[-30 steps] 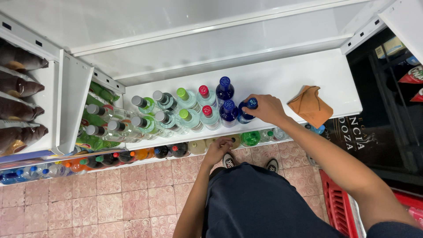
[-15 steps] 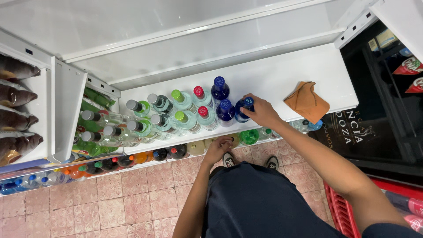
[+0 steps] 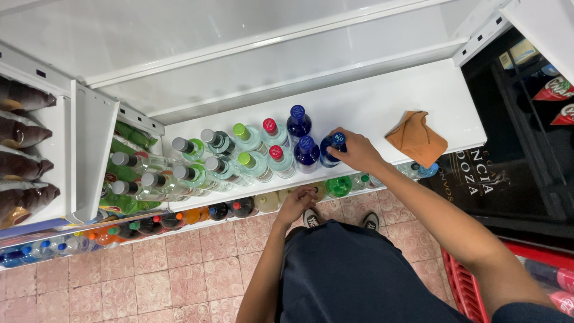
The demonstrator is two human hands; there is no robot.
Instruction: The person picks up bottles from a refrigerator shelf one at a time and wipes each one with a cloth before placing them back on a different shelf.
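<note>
A dark blue bottle with a blue cap [image 3: 333,149] stands upright on the white shelf [image 3: 382,107], at the right end of the front row of bottles and near the shelf's front edge. The right hand [image 3: 357,151] grips it from the right, fingers [image 3: 342,133] closed around its neck and shoulder just below the cap. Touching it on the left is a second blue bottle [image 3: 307,149], and behind that stands a third blue bottle [image 3: 298,121]. Further left come two clear bottles with red caps [image 3: 276,152], then ones with green caps [image 3: 245,159] and grey caps [image 3: 210,165], all upright in two rows. To the right of the held bottle, well apart from it, a crumpled orange cloth [image 3: 417,138] lies on the shelf. The left hand [image 3: 297,202] is lower down, at the front edge of the shelf below, fingers curled near the round tops of the bottles stored there [image 3: 338,186]; whether it holds anything cannot be told. Under it is a pinkish tiled floor [image 3: 179,269], and a red crate [image 3: 460,287] shows at the lower right.
</note>
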